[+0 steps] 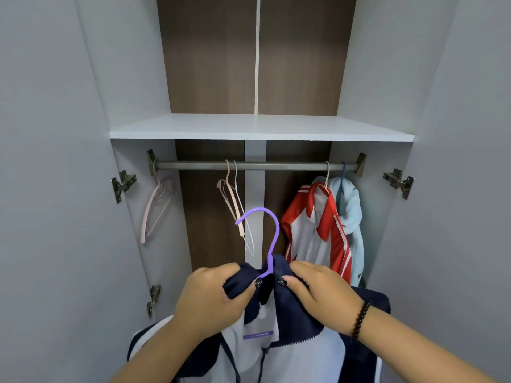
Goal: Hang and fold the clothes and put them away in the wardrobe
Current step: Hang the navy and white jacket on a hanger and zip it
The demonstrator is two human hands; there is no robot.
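A navy and white jacket (290,352) sits on a purple hanger (269,233), held up in front of the open wardrobe. My left hand (210,297) grips the left side of the navy collar. My right hand (320,291), with a dark bead bracelet on its wrist, pinches the right side of the collar by a snap button. The hanger's hook rises between my hands, below the grey rail (257,165). A red and white jacket (318,230) and a light blue garment (349,208) hang at the rail's right end.
Two empty pale hangers (235,205) hang mid-rail, and a pink hanger (156,205) hangs at the left end. A white shelf (260,128) spans the wardrobe above the rail. Both doors stand open, with metal hinges (123,185) on each side.
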